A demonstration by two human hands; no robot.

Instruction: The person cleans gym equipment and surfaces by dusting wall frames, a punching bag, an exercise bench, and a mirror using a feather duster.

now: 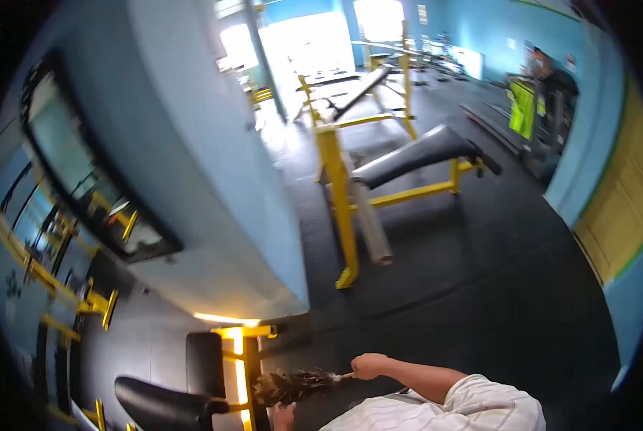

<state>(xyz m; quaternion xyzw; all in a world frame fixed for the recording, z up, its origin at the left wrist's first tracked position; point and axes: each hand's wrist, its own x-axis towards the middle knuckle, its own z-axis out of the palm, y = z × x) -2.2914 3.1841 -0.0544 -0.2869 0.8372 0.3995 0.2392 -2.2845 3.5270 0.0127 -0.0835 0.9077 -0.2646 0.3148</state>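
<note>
My right hand (370, 366) is closed around the thin handle of a feather duster (296, 386). Its brown feathers point left, toward the yellow frame of a padded bench. Just under the feather end is my left hand (284, 416), only partly in view at the bottom edge. Its fingertips look slightly apart, with nothing visible between them; whether they touch the feathers is unclear. Beside the duster stands the yellow-framed bench (238, 359) with black pads (164, 406).
A blue pillar (221, 187) with a black-framed mirror (84, 158) rises at left. Ahead are a yellow bench with a black pad (415, 159) and another inclined bench (364, 90). A treadmill (497, 129) with a bright yellow-green garment (522, 109) stands at right on black flooring (465, 302).
</note>
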